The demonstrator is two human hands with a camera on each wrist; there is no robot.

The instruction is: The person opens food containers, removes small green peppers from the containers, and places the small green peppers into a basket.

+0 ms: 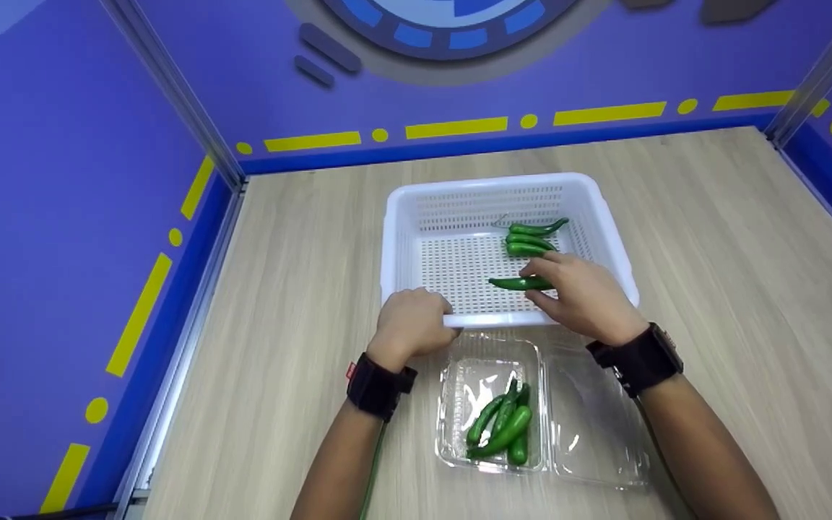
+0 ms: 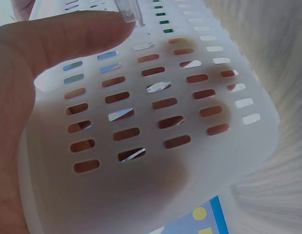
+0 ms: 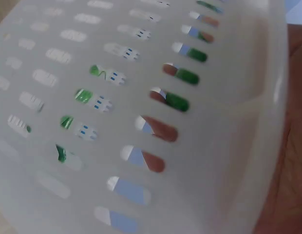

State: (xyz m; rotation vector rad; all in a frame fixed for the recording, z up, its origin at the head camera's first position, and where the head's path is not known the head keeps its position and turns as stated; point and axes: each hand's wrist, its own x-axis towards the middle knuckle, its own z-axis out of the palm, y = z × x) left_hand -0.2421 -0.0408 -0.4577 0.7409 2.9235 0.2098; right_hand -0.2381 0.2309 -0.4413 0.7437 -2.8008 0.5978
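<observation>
A white perforated basket (image 1: 503, 319) sits in the middle of the table. My left hand (image 1: 412, 321) grips its near rim at the left corner; in the left wrist view the thumb (image 2: 78, 38) lies along the slotted wall (image 2: 136, 183). Reaching over the near right rim, my right hand (image 1: 586, 296) pinches a green chili pepper (image 1: 508, 284) between thumb and fingers, low inside the basket. Several other green chili peppers (image 1: 529, 244) lie behind that hand, near the right wall. In the right wrist view, the basket's wall (image 3: 229, 165) covers most of the hand (image 3: 294, 170).
Directly in front of the basket stands an open clear plastic clamshell box (image 1: 468, 370) with several green chili peppers (image 1: 506, 426) inside. Its transparent lid (image 1: 593, 433) lies folded out to the right, beside my right forearm. Blue panels (image 1: 459, 101) border the wooden table (image 1: 300, 289).
</observation>
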